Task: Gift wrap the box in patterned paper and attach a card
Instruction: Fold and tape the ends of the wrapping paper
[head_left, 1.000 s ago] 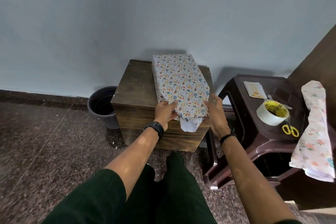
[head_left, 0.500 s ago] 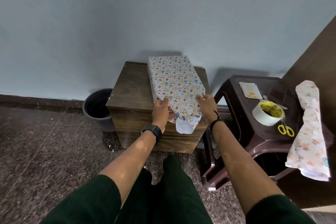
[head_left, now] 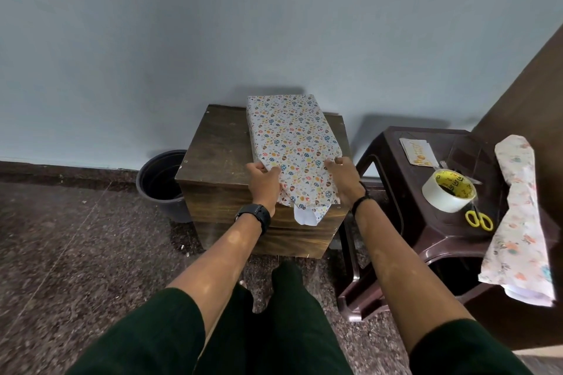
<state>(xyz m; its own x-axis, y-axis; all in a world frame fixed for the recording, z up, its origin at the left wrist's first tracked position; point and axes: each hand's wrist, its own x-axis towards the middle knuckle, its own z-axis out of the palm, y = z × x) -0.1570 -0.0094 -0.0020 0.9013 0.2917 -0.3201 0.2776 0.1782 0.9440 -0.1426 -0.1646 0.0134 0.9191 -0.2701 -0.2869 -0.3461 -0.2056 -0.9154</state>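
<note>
We've got the box (head_left: 291,134) lying flat on the wooden desk (head_left: 219,146), patterned paper (head_left: 304,189) round it, the near end flap hanging loose between our hands. Left hand (head_left: 264,184) has its fingers flat against the near left corner, right hand (head_left: 344,181) presses flat-fingered on the right corner; neither grips. The paper looks thin, crease-prone and easily torn, the box stiff beneath, so we'd fold along its edges. Beyond the right hand, on the stool (head_left: 396,192): card (head_left: 417,151), tape roll (head_left: 447,190), scissors (head_left: 479,218).
</note>
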